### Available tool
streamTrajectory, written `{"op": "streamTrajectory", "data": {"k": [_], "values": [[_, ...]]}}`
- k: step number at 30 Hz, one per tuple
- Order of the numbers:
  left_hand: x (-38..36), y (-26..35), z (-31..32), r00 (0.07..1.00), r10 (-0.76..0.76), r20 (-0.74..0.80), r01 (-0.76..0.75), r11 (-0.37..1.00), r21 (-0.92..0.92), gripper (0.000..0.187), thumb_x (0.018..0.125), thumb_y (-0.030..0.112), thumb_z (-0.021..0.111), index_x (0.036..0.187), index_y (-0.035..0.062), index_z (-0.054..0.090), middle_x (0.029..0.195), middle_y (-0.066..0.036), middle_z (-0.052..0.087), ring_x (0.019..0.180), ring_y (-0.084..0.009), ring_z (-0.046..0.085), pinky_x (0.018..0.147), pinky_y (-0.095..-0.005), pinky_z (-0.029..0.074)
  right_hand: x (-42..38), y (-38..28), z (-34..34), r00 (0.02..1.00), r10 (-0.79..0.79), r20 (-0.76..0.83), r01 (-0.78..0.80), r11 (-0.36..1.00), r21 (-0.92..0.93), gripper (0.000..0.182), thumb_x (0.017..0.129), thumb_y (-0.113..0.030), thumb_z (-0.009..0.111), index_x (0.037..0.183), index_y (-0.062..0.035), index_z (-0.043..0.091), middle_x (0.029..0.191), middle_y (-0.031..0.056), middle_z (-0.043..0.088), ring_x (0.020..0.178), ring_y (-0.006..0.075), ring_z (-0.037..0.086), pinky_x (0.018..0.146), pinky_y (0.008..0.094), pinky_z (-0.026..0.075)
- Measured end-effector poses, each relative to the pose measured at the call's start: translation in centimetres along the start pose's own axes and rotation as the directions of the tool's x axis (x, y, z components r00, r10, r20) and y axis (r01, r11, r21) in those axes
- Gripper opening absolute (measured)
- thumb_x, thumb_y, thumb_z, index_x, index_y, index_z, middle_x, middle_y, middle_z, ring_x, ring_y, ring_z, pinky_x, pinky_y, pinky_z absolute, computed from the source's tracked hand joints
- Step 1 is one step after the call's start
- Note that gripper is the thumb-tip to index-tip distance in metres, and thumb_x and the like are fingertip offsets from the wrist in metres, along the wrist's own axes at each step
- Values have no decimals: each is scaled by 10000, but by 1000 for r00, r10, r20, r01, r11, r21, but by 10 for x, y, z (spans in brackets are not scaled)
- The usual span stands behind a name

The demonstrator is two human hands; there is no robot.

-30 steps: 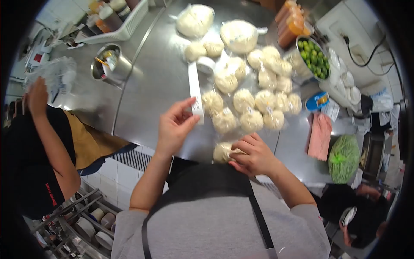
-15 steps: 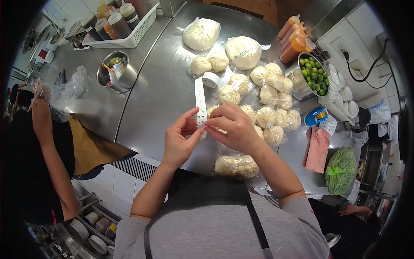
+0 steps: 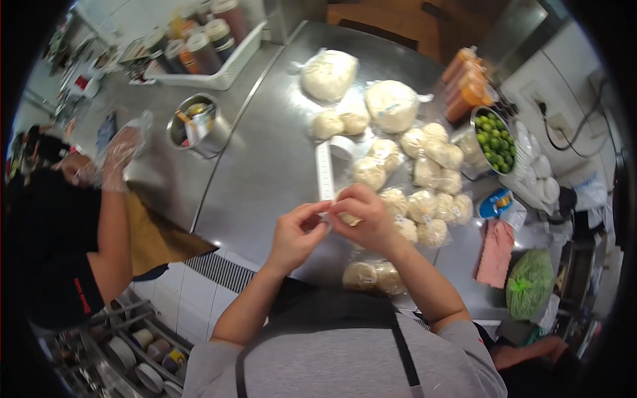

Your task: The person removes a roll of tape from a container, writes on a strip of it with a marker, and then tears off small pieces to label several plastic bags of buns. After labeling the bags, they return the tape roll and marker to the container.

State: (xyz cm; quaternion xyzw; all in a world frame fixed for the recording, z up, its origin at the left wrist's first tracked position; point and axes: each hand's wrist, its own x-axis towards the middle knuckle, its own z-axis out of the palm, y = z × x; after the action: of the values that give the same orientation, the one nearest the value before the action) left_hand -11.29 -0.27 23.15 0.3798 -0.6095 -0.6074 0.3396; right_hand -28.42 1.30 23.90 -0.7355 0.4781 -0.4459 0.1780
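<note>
My left hand (image 3: pixel 296 234) and my right hand (image 3: pixel 361 217) meet over the steel counter (image 3: pixel 265 159), both pinching the near end of a white label strip (image 3: pixel 324 171). The strip runs back to its roll (image 3: pixel 342 146). Whether a label is between my right fingers I cannot tell. Several clear bags of white dough balls (image 3: pixel 424 205) lie just right of my hands. One bag with two balls (image 3: pixel 373 276) sits at the counter's near edge, below my right wrist.
A steel pot of utensils (image 3: pixel 198 129) and a white basket of sauce bottles (image 3: pixel 206 50) stand at the left. A bowl of green limes (image 3: pixel 494 132), orange bottles (image 3: pixel 468 86), a pink cloth (image 3: pixel 494 255) and a green bag (image 3: pixel 531 282) are right. Another person's gloved hand (image 3: pixel 116 159) is far left.
My right hand left the bagged dough at the near edge and came up to the label strip, joining my left hand. The view shifted a little; the person at left raised a gloved hand.
</note>
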Motion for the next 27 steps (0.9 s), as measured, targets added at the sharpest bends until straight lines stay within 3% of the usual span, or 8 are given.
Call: {"op": "streamTrajectory", "data": {"k": [2,5,8,12,20,23,24,27], "values": [[2,-1,0,995,-91,-35,82,976,-200,282,784,-56,568,1059,-11,614,984,-46,601,781,-65,555,694,-187,460,-3,1,4,999,-14,-46,16,999,52,118,674,-15,692,766,-40,623,803,71,561,709,196,575,620,286,465],[3,2,0,996,-78,-33,70,976,-204,307,766,-81,582,1068,-28,594,949,-44,605,816,-78,569,736,-208,463,-10,4,-2,987,162,13,-157,930,331,126,667,0,692,768,-32,624,806,74,563,714,199,577,623,279,466],[4,3,6,993,-116,3,110,935,-336,321,759,-84,602,1071,-12,604,1039,-28,569,797,-61,549,717,-191,463,-16,5,-4,988,124,-97,-89,948,305,127,667,-10,700,766,-33,623,810,80,562,722,205,576,615,281,468],[6,11,9,985,-159,72,175,894,-412,378,759,-82,610,1129,-28,554,972,-59,610,804,-91,584,739,-221,487,-17,5,-8,958,-158,-239,162,987,-2,160,639,-37,713,754,-76,608,825,46,557,744,208,559,650,311,449],[9,8,14,979,-202,41,195,841,-505,423,751,-89,616,1161,-38,524,937,-80,624,812,-108,596,749,-231,491,-16,6,-4,946,-188,-263,182,982,-49,149,652,-52,710,763,-68,612,824,52,558,743,210,560,653,305,442],[14,9,12,985,-170,22,159,860,-486,448,744,-86,617,1178,-33,518,981,-49,594,828,-91,569,762,-212,476,-12,9,-1,950,220,-221,-125,919,374,75,721,-55,666,757,-25,607,821,67,554,698,154,542,604,251,428],[16,10,9,981,-194,-19,160,854,-495,448,744,-86,617,1178,-33,518,981,-49,594,828,-91,569,762,-212,476,-14,18,3,919,372,-131,-237,785,572,58,732,-49,655,762,-22,614,829,50,558,703,111,522,617,236,421],[17,11,1,987,-160,7,148,893,-425,457,741,-85,613,1184,-31,518,1059,-46,551,832,-90,557,763,-201,469,-4,18,-3,908,400,-124,-271,787,555,44,750,-41,655,778,-21,627,834,42,562,729,99,514,637,224,418]]}}
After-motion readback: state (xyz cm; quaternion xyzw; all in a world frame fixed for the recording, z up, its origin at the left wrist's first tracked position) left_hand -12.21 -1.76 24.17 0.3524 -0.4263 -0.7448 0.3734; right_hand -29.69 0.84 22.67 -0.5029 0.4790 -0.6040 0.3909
